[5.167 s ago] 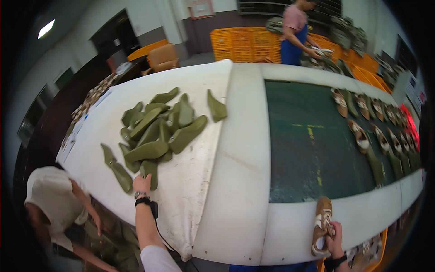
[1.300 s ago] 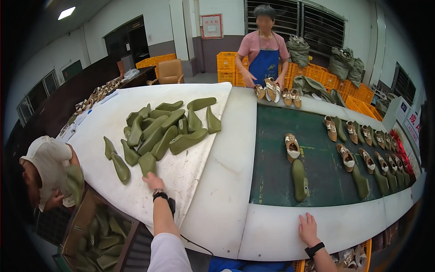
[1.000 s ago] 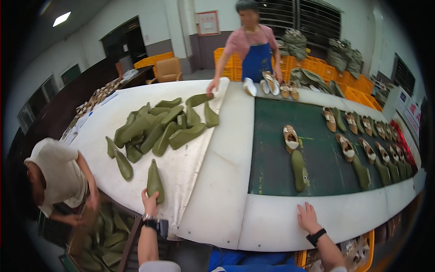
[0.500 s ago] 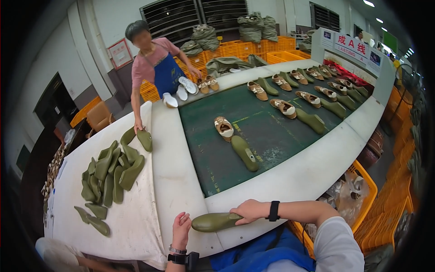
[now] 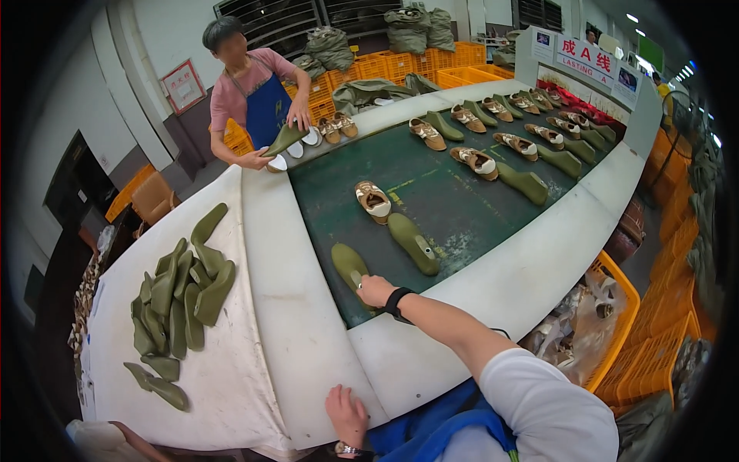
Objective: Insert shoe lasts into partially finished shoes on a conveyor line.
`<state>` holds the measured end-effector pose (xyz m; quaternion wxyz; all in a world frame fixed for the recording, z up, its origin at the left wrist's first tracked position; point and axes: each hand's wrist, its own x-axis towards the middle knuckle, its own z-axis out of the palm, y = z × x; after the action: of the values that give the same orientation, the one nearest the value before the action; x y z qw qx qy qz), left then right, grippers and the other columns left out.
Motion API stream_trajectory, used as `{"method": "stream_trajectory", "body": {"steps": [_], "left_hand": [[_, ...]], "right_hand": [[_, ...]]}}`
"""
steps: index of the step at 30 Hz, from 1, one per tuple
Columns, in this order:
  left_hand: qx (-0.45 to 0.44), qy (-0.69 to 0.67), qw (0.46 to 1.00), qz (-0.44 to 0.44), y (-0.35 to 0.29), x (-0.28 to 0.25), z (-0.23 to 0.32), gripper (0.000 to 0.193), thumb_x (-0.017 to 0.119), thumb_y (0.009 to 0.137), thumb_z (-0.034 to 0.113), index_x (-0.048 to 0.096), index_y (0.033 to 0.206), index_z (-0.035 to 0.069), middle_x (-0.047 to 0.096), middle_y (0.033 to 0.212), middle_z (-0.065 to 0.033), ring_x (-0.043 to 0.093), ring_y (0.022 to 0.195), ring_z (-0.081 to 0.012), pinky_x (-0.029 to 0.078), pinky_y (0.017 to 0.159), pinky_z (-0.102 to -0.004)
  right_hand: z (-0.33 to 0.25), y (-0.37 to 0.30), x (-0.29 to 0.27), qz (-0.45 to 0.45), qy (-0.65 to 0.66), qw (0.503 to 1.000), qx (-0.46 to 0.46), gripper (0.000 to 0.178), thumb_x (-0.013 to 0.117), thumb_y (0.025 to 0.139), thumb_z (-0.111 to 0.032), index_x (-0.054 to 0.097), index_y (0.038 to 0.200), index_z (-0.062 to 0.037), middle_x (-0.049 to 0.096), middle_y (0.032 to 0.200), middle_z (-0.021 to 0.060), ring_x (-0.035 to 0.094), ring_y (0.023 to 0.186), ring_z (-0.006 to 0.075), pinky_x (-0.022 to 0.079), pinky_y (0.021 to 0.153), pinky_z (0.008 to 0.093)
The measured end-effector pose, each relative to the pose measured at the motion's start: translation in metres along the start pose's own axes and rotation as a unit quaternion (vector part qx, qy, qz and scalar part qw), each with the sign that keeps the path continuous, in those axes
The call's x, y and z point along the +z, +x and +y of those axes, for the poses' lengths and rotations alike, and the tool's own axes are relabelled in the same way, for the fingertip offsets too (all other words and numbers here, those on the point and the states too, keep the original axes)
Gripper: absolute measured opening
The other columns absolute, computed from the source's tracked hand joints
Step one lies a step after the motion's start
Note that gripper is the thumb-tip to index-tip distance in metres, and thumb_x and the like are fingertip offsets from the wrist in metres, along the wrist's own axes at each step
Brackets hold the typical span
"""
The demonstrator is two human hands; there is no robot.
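My right hand [image 5: 376, 291] is closed on the heel end of an olive-green shoe last [image 5: 349, 264], which lies on the near left corner of the dark green conveyor belt [image 5: 331, 208]. Just right of it sits another green last [image 5: 412, 244], and a brown and white sneaker [image 5: 372, 202] stands behind that one. Nearer to me, my left hand [image 5: 346, 412] rests on the white table edge [image 5: 385, 369], holding nothing, its fingers loosely apart. To the left, a heap of green lasts [image 5: 177, 300] lies on a white cloth [image 5: 223, 377].
Across the belt a co-worker in a blue apron [image 5: 269, 112] holds a green last [image 5: 286, 140] in both hands. Pairs of sneakers and lasts line the belt toward a sign-topped frame [image 5: 585, 69]. An orange crate [image 5: 616, 339] with plastic bags stands at my right.
My right hand has carried the last forward from the table edge onto the belt. My left hand has come down onto the table. The co-worker has lifted a last from the heap.
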<state>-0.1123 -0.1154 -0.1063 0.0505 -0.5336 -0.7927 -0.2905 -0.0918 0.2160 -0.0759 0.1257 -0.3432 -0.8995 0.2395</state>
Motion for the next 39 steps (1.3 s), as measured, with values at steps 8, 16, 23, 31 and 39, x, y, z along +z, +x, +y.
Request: {"method": "stream_trajectory", "body": {"steps": [8, 16, 23, 31, 39], "left_hand": [[0.000, -0.022, 1.000, 0.011, -0.009, 0.001, -0.007, 0.036, 0.059, 0.073, 0.007, 0.050, 0.107, -0.002, 0.049, 0.116, -0.0208, 0.044, 0.110, -0.0374, 0.033, 0.095, -0.0475], [0.011, -0.027, 0.999, -0.017, -0.009, 0.013, -0.015, 0.036, 0.054, 0.079, 0.007, 0.050, 0.113, -0.003, 0.047, 0.123, -0.0223, 0.041, 0.118, -0.0381, 0.031, 0.100, -0.0456], [0.080, -0.039, 0.993, -0.072, 0.009, 0.000, 0.003, 0.036, 0.057, 0.084, 0.018, 0.052, 0.113, -0.002, 0.049, 0.118, -0.0247, 0.045, 0.110, -0.0421, 0.035, 0.096, -0.0470], [0.142, -0.059, 0.967, -0.205, 0.039, -0.003, 0.070, 0.029, 0.056, 0.085, 0.014, 0.055, 0.110, -0.002, 0.056, 0.109, -0.0217, 0.050, 0.101, -0.0382, 0.039, 0.090, -0.0443], [0.143, -0.051, 0.954, -0.260, 0.052, -0.016, 0.125, 0.028, 0.057, 0.086, 0.018, 0.058, 0.107, -0.002, 0.061, 0.103, -0.0193, 0.055, 0.097, -0.0355, 0.037, 0.094, -0.0450]], "right_hand": [[-0.022, 0.005, 0.000, -0.025, 0.049, 0.994, 0.092, 0.035, 0.057, 0.082, -0.028, 0.056, 0.102, 0.0010, 0.063, 0.096, 0.0188, 0.061, 0.090, 0.0332, 0.048, 0.079, 0.0431], [0.051, -0.189, -0.205, -0.093, 0.128, 0.987, -0.034, 0.040, 0.059, 0.083, -0.026, 0.055, 0.116, -0.0057, 0.065, 0.095, 0.0141, 0.062, 0.088, 0.0284, 0.048, 0.078, 0.0374], [0.217, -0.437, -0.219, 0.032, 0.313, 0.878, 0.361, 0.025, 0.050, 0.089, -0.023, 0.063, 0.100, -0.0052, 0.063, 0.079, 0.0034, 0.057, 0.066, 0.0103, 0.049, 0.060, 0.0252], [0.259, -0.517, -0.037, -0.208, -0.012, 0.860, 0.466, 0.017, 0.056, 0.069, -0.012, 0.065, 0.080, -0.0027, 0.064, 0.083, 0.0189, 0.061, 0.079, 0.0342, 0.048, 0.070, 0.0409], [0.241, -0.470, -0.063, 0.059, -0.138, 0.863, 0.482, 0.022, 0.058, 0.078, -0.022, 0.060, 0.093, -0.0056, 0.063, 0.076, 0.0144, 0.062, 0.076, 0.0318, 0.049, 0.065, 0.0413]]}}
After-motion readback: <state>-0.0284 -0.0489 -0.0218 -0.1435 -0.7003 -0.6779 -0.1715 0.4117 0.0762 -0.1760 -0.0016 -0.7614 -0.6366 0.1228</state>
